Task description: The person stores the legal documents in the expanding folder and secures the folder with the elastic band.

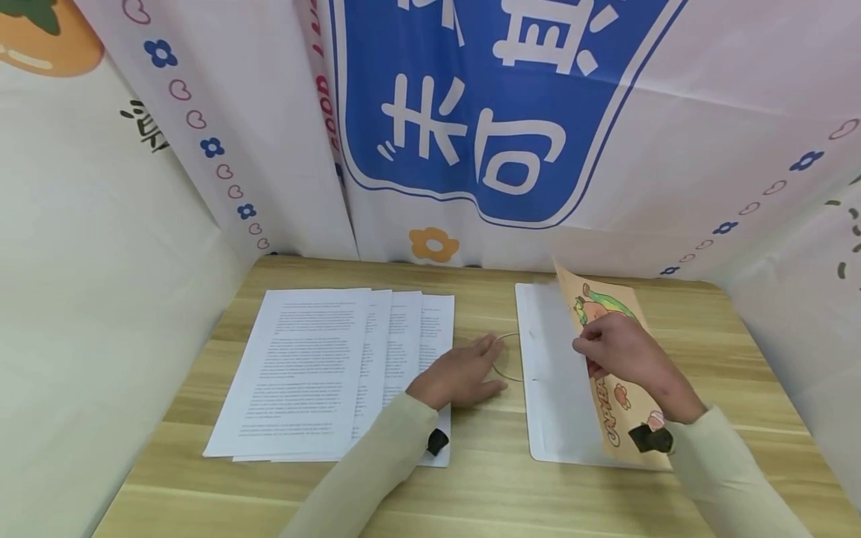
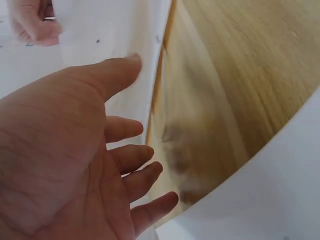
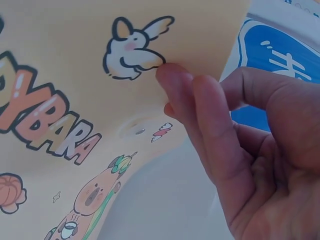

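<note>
In the head view a folder lies at the right, its orange cover (image 1: 622, 418) with capybara drawings lifted at the left edge above a white inner side (image 1: 548, 403). My right hand (image 1: 622, 347) pinches that raised edge; the right wrist view shows its fingers against the printed orange cover (image 3: 150, 100). A thin cord loop (image 1: 509, 334) sticks out from the folder's left side. My left hand (image 1: 464, 373) lies at this loop, fingers extended. In the left wrist view the left hand (image 2: 85, 145) has its fingers loosely spread beside the white sheet's edge.
Several overlapping printed sheets (image 1: 303, 373) lie on the left of the wooden table (image 1: 484, 493), partly under the left forearm. A printed curtain (image 1: 269, 112) with a blue sign hangs behind the table, and pale cloth (image 1: 101, 261) encloses the left side.
</note>
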Motion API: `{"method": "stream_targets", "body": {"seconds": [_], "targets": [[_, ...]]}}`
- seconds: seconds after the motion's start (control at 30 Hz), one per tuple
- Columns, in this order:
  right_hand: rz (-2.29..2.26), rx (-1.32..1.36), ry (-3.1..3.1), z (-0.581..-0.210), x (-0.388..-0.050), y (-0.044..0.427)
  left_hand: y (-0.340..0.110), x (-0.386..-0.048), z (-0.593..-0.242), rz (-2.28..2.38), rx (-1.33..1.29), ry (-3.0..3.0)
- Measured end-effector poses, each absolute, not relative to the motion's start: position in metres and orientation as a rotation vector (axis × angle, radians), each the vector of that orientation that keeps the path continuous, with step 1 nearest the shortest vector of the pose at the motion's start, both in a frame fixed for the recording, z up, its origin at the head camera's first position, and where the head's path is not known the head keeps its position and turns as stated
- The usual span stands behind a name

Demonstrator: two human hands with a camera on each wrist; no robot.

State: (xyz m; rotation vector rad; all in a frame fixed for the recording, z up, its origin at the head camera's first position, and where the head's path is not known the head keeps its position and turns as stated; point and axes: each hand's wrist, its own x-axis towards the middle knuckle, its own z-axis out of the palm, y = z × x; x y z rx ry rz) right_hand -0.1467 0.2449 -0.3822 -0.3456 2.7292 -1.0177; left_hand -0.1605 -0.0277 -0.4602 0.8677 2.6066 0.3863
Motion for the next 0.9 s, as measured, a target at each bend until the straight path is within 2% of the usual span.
{"method": "stream_targets", "body": {"seconds": [0.23, 0.43, 0.9], "targets": [[-1.054, -0.334, 2.701, -0.376, -0.143, 0.250, -0.050, -0.151, -0.444, 0.556, 0.886, 2.725], [-1.102, -0.311, 2.675, -0.373, -0.140, 0.256, -0.085, -0.144, -0.433, 0.632, 0.800, 2.842], [-1.160, -0.331, 2.754, -0.379, -0.136, 0.266, -0.206, -0.127, -0.423, 0.588, 0.331, 3.017]]}}
